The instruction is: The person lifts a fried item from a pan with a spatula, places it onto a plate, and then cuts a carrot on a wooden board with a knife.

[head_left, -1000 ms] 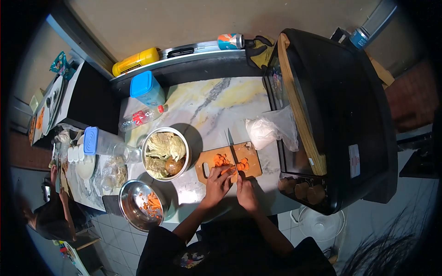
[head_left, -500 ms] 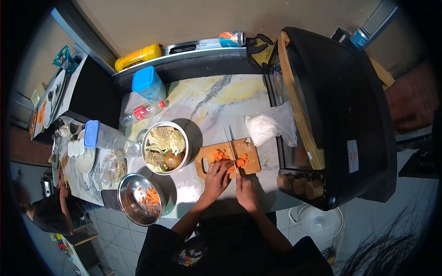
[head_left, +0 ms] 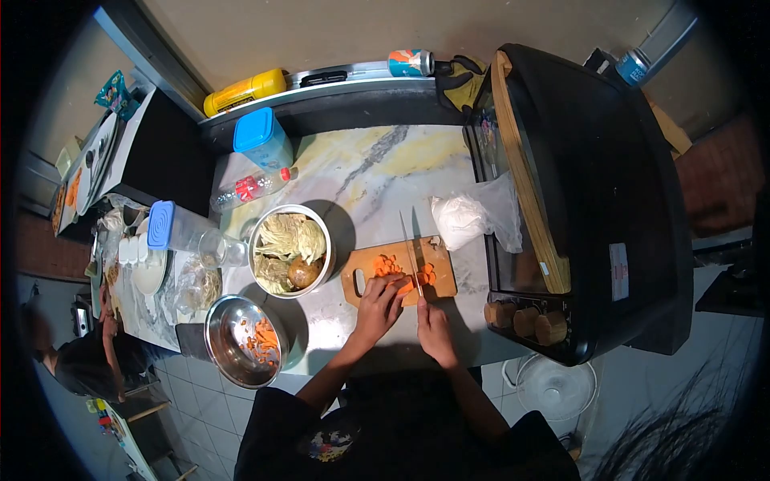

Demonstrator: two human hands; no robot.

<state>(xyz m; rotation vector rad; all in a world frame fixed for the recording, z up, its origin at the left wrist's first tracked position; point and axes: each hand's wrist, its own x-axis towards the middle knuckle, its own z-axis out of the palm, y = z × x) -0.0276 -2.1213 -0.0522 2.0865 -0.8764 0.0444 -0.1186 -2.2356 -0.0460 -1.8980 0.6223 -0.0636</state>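
A wooden cutting board (head_left: 443, 287) lies near the front edge of the marble counter, with chopped orange carrot pieces (head_left: 385, 264) on it. My left hand (head_left: 377, 313) holds a carrot (head_left: 407, 287) down against the board, fingers bent together. In my right hand (head_left: 435, 330) is the handle of a long knife (head_left: 412, 255), its blade pointing away from me beside the carrot. More cut pieces sit to the right of the blade.
Left of the board stand a white pot (head_left: 325, 276) of leaves and a steel bowl (head_left: 220, 341) with carrot pieces. A bag of white powder (head_left: 459, 222) lies by the black oven (head_left: 609, 192). Another person (head_left: 84, 365) is at the far left.
The knife and my right hand have shifted slightly right on the board. My left hand stays on the carrot. The whole view has moved a little.
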